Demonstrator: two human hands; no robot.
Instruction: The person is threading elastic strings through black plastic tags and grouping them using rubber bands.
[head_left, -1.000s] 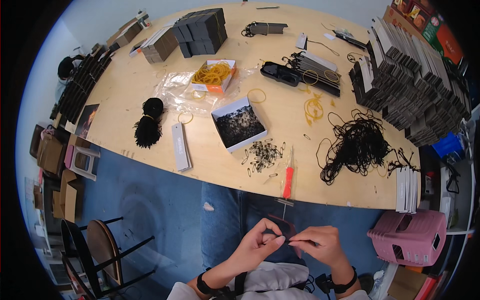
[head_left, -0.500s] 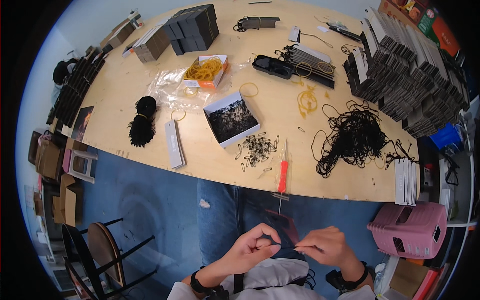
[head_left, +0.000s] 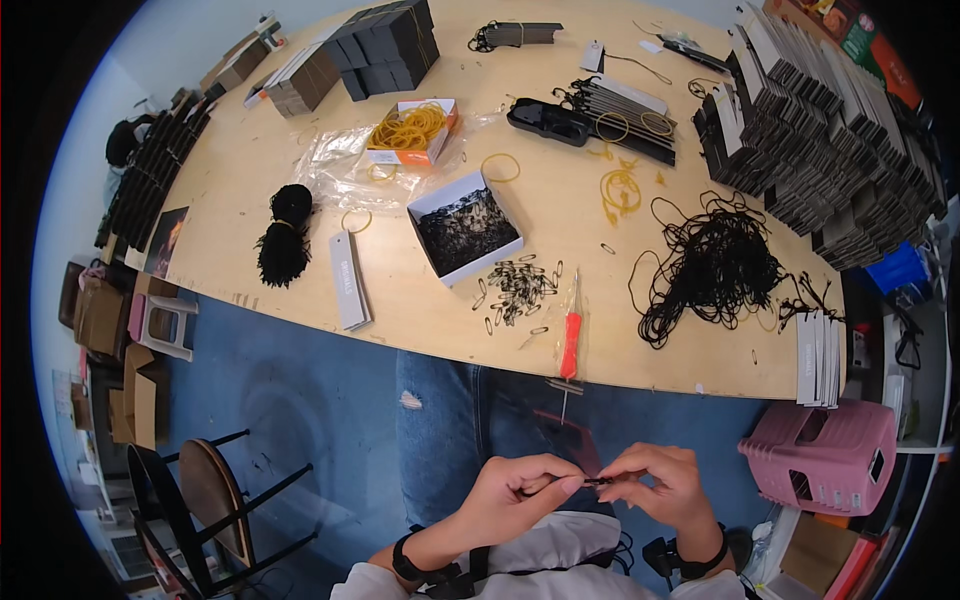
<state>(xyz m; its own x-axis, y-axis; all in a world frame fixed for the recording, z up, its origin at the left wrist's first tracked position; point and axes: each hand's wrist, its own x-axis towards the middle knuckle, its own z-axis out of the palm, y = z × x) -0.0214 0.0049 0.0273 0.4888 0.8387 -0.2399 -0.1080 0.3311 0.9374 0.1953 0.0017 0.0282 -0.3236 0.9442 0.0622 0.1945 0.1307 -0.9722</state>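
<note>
Over my lap, just off the table's front edge, both hands meet at a short piece of black cord [head_left: 597, 482]. My left hand [head_left: 525, 494] is closed, pinching the cord's left end between thumb and forefinger. From the other side, my right hand [head_left: 657, 484] pinches it with thumb and fingertips. Its finer shape is too small to make out. On the table ahead lie a tangled heap of black cords [head_left: 712, 262], a small pile of safety pins [head_left: 522, 291] and a red-handled tool [head_left: 570, 345] with a thin shaft.
A white box of small black pieces [head_left: 465, 235] sits mid-table beside a box of yellow rubber bands [head_left: 412, 130]. Grey tags [head_left: 818, 362] lie at the right edge, a single tag [head_left: 350, 282] at left. Stacked grey card [head_left: 820, 150] rises at right; a chair [head_left: 215, 500] stands left.
My hands have drawn closer together, and the right fingers have shifted their pinch, now more spread. A dark bit shows between the fingertips. The view has shifted slightly.
</note>
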